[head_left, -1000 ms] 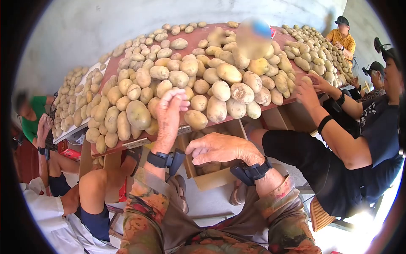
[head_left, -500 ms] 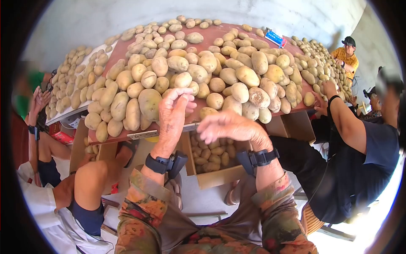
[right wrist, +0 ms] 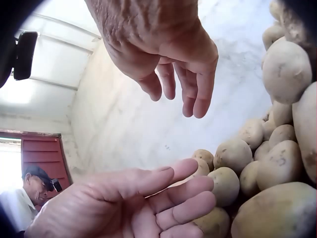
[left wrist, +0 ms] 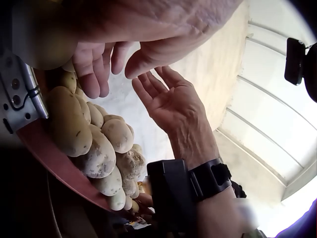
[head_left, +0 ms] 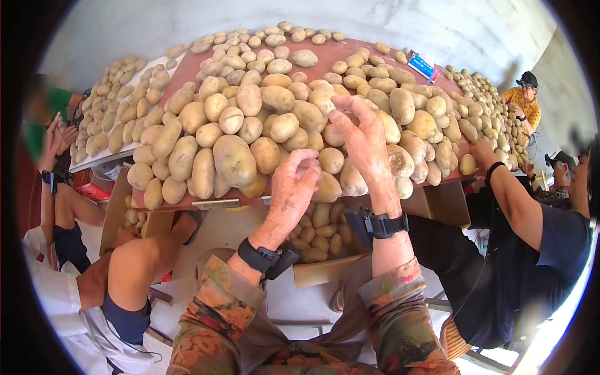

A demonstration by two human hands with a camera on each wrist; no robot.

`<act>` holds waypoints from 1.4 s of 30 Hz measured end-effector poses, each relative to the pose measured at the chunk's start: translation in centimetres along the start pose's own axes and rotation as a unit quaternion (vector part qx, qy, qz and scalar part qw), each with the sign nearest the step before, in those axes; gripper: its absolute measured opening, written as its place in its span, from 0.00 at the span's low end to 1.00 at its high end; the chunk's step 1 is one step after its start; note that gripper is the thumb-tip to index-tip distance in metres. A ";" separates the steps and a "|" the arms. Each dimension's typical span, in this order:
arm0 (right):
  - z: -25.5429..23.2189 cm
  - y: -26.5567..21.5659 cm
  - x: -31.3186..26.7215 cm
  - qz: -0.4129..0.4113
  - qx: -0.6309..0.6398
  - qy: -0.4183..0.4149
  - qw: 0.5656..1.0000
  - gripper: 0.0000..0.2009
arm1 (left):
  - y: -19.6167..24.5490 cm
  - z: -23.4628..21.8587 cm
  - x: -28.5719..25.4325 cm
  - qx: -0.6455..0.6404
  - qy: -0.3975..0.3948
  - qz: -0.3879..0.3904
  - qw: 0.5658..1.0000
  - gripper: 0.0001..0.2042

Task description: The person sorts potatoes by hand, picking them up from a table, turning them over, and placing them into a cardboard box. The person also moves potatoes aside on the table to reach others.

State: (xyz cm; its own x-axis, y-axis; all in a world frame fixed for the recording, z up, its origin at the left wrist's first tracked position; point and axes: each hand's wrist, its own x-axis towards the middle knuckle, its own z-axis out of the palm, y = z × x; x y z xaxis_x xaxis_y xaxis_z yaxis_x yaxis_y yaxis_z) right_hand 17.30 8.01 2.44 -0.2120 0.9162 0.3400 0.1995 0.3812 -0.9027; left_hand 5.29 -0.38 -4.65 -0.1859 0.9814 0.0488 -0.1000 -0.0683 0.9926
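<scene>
Potatoes lie heaped along the table, among them a large greenish one [head_left: 234,162] near the front edge. My left hand [head_left: 294,187] is by that edge, its fingers loosely bent and holding nothing. My right hand [head_left: 361,134] reaches over the front of the heap, fingers spread and bent downward. In the right wrist view, the right hand [right wrist: 163,49] has nothing between thumb and fingers, and the left hand [right wrist: 133,203] lies below it, palm up. A potato with a rough brown patch [head_left: 400,161] sits beside my right wrist.
Below the table edge stands a cardboard box [head_left: 325,274] holding potatoes. A metal hinge [head_left: 215,204] is on the red table's front edge. A blue packet [head_left: 424,67] lies at the back. People sit close on both sides, with a dark-sleeved arm [head_left: 519,203] reaching in at right.
My right hand has gone up and forward from above the box to over the potatoes. The left hand has shifted right and slightly down. The head view has turned a little.
</scene>
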 end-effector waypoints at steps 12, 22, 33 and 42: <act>1.9 3.3 1.0 -0.014 -0.111 -0.063 0.992 0.23 | -0.7 -0.2 0.3 -0.084 -0.017 -0.036 0.996 0.19; 2.3 5.6 1.9 0.042 -0.106 -0.124 0.986 0.29 | -0.3 -0.8 0.2 -0.077 -0.010 -0.057 0.995 0.20; 2.9 6.2 2.7 0.068 -0.020 -0.111 0.991 0.26 | 0.1 -1.4 1.5 -0.027 -0.053 -0.076 0.995 0.20; 2.7 5.9 2.4 0.103 -0.063 -0.108 0.987 0.26 | 0.0 -1.3 1.4 -0.032 -0.052 -0.059 0.996 0.20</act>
State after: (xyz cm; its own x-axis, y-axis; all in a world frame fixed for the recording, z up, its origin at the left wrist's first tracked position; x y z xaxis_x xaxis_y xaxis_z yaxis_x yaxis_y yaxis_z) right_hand 15.40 12.17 -2.77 -0.3509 0.9333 0.0764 0.3741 0.2145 -0.9022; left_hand 3.72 0.74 -4.72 -0.0666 0.9963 -0.0536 -0.1783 0.0410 0.9831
